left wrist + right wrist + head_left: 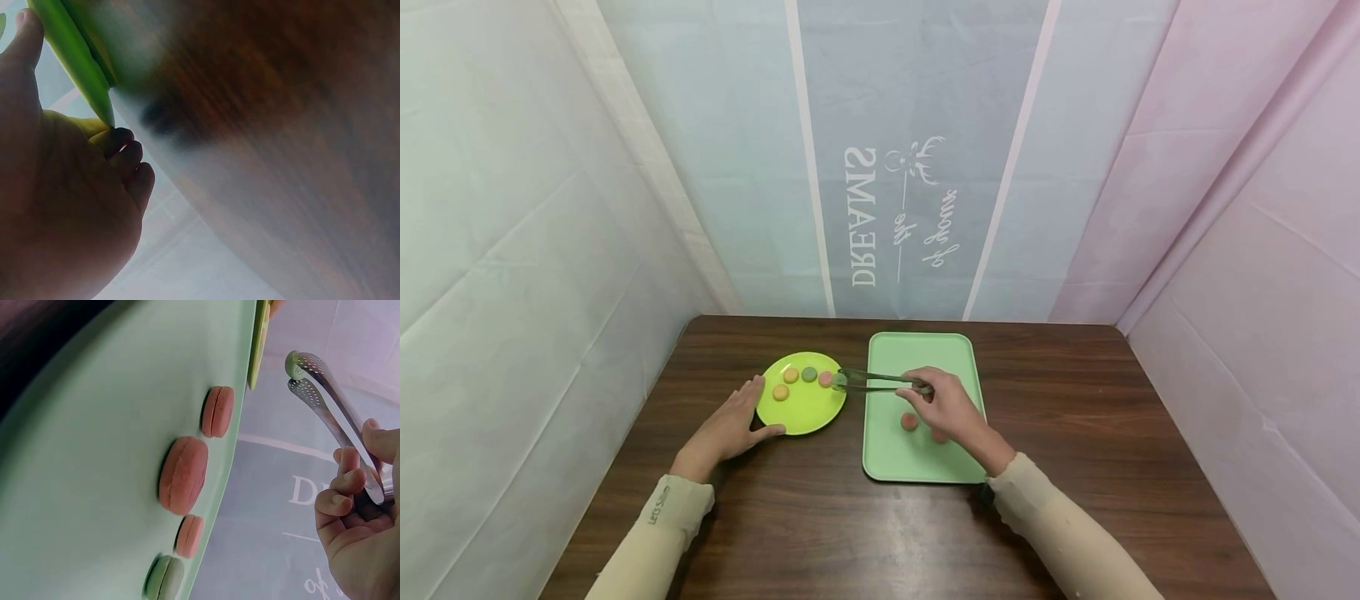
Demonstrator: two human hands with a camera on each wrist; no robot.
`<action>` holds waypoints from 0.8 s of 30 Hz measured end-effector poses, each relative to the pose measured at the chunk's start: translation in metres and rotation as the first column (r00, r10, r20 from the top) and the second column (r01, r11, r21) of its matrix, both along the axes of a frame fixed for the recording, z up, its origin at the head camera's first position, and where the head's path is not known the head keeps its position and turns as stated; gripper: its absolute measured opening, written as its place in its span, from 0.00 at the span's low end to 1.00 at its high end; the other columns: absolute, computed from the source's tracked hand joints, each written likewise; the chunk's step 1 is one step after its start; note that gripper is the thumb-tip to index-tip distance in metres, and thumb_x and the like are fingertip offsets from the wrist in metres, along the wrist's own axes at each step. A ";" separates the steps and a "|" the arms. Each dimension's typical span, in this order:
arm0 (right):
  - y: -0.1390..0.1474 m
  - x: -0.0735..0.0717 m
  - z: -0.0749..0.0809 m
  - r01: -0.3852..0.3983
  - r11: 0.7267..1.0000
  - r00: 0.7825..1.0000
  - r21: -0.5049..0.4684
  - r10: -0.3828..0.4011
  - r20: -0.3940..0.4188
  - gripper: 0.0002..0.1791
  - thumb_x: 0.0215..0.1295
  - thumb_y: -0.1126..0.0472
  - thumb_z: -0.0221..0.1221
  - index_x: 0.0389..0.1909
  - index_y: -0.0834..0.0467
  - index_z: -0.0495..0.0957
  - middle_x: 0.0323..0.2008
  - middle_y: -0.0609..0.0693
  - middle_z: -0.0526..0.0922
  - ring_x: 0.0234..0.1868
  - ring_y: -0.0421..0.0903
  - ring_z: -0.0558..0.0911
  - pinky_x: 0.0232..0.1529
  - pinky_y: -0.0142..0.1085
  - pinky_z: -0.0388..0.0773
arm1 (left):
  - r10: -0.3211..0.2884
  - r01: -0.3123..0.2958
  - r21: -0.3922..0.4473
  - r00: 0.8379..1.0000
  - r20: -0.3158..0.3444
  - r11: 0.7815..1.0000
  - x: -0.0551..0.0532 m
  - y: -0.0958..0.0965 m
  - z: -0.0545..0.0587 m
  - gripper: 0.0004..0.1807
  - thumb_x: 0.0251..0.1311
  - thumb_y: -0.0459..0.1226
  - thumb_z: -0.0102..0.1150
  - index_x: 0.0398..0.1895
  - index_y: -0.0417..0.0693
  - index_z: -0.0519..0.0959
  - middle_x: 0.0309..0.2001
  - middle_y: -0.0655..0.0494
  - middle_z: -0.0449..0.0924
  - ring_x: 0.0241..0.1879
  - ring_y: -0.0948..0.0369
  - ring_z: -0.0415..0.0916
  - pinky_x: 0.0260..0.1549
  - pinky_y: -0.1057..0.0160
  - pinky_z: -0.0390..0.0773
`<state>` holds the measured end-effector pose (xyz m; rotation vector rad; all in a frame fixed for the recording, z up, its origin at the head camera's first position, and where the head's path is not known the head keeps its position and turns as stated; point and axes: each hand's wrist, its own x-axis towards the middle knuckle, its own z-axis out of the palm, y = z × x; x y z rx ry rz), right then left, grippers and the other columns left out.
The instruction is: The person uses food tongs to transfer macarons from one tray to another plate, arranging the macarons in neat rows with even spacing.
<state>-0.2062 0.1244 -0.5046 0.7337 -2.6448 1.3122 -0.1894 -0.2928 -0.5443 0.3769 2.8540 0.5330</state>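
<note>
In my right hand (946, 404) I hold metal tongs (880, 380) with perforated tips. Those tips pinch a green macaron (295, 365), above the right rim of a yellow-green plate (805, 417). My left hand (730, 423) touches the plate's left rim, fingers extended and thumb spread along the front edge. On the plate lie two yellow macarons (781, 392), a green macaron (808, 374) and a pink macaron (826, 379). The green tray (887, 458) under my right hand bears several macarons, among them a reddish-pink macaron (183, 475) and a pale green macaron (165, 578).
Plate and tray stand side by side on a dark wooden table (1075, 400), with a gap between them. Behind the table hangs a printed curtain (917, 100) with mirrored lettering. Pale fabric walls (512, 250) close in both sides.
</note>
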 end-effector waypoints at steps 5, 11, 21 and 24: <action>-0.006 -0.002 -0.003 -0.009 1.000 1.000 -0.007 0.009 -0.009 0.17 0.73 0.55 0.71 0.56 0.60 0.88 0.40 0.46 0.87 0.34 0.37 0.83 0.37 0.36 0.86 | 0.000 0.000 -0.002 1.000 0.002 1.000 0.000 0.000 0.001 0.64 0.70 0.68 0.60 0.87 0.32 0.44 0.86 0.32 0.43 0.84 0.37 0.44 0.84 0.39 0.49; -0.014 -0.003 -0.005 -0.023 1.000 1.000 -0.009 0.023 -0.016 0.17 0.73 0.56 0.71 0.55 0.62 0.88 0.37 0.44 0.86 0.31 0.36 0.80 0.34 0.34 0.83 | -0.004 0.004 -0.005 1.000 0.004 1.000 0.000 0.000 0.001 0.64 0.70 0.68 0.60 0.87 0.32 0.44 0.85 0.31 0.43 0.84 0.37 0.44 0.84 0.39 0.49; -0.024 -0.005 -0.003 -0.040 0.999 0.999 0.008 0.040 -0.008 0.18 0.75 0.54 0.70 0.56 0.61 0.88 0.38 0.44 0.85 0.32 0.37 0.80 0.37 0.36 0.84 | -0.003 0.003 -0.005 1.000 0.004 1.000 0.000 0.000 0.000 0.64 0.70 0.69 0.59 0.87 0.33 0.43 0.86 0.32 0.43 0.84 0.37 0.44 0.84 0.39 0.49; -0.027 -0.007 -0.004 -0.037 0.999 0.999 0.024 0.037 -0.011 0.17 0.75 0.54 0.70 0.55 0.61 0.88 0.37 0.43 0.85 0.32 0.38 0.80 0.37 0.35 0.83 | -0.002 0.002 -0.002 1.000 0.008 1.000 0.001 0.000 0.001 0.64 0.70 0.69 0.59 0.87 0.33 0.43 0.86 0.32 0.43 0.85 0.37 0.44 0.84 0.39 0.48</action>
